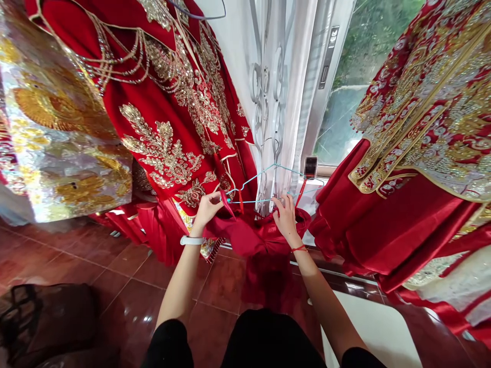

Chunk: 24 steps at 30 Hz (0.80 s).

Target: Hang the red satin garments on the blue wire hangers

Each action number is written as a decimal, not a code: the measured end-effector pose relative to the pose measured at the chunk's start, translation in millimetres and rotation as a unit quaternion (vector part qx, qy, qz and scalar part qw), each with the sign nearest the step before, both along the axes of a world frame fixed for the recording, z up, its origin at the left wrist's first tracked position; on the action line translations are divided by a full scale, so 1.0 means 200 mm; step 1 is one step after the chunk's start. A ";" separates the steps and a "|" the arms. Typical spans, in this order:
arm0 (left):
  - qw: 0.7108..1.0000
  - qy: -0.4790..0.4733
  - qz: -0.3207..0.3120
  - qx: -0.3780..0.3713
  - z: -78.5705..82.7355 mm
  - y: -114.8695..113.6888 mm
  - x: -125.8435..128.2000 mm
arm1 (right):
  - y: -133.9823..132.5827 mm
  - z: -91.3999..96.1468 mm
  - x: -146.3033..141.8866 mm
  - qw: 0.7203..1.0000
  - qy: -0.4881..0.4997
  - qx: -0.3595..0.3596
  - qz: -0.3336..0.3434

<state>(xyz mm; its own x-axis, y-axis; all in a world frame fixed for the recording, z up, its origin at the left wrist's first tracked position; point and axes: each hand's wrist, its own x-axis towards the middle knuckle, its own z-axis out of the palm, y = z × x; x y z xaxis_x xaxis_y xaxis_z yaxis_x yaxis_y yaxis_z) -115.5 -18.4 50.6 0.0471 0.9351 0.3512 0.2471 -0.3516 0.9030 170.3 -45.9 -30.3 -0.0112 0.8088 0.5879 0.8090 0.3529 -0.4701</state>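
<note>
A plain red satin garment (255, 240) hangs from a thin light-blue wire hanger (268, 176) in front of me. My left hand (207, 209), with a white band on the wrist, pinches the garment's red edge at the hanger's left end. My right hand (286, 217), a red string on its wrist, grips the cloth and the hanger's bottom wire near the right end. Both hands are closed on the fabric.
A red robe with heavy gold embroidery (169, 102) hangs at the left, another embroidered red robe (422, 128) at the right. A silver and gold garment (57, 128) is far left. White curtain (276, 76) and window behind. A dark bag (42, 317) lies on the red tile floor.
</note>
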 end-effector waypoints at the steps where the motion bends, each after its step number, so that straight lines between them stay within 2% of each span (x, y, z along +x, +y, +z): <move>1: 0.999 0.025 -0.019 0.007 0.04 0.01 0.02 | 0.00 0.00 0.00 1.000 0.002 0.000 0.000; 4: 0.994 0.088 -0.056 0.023 0.12 0.04 0.09 | -0.01 0.00 -0.01 1.000 0.006 0.000 -0.003; 8: 0.986 0.133 -0.096 0.039 0.16 0.07 0.16 | -0.02 0.00 -0.01 1.000 0.001 -0.004 -0.005; 13: 0.984 0.137 -0.106 0.042 0.15 0.08 0.20 | -0.01 -0.01 -0.01 1.000 0.002 0.002 -0.007; 16: 0.975 0.189 -0.111 0.033 0.14 0.07 0.18 | 0.00 -0.03 0.00 1.000 0.008 0.003 -0.002; 19: 0.965 0.247 -0.084 0.025 0.14 0.07 0.17 | 0.00 -0.03 0.00 1.000 0.013 0.003 0.001; 24: 0.960 0.256 -0.081 0.079 0.12 0.06 0.18 | 0.00 -0.02 0.00 1.000 0.012 0.005 0.001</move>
<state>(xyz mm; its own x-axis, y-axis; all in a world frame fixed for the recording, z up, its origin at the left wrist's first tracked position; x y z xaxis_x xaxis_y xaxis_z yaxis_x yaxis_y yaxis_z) -78.9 -6.1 73.8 0.3911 0.8377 0.3812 0.5747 -0.5458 0.6098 171.2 -46.8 -34.0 0.0016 0.8028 0.5963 0.7972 0.3590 -0.4855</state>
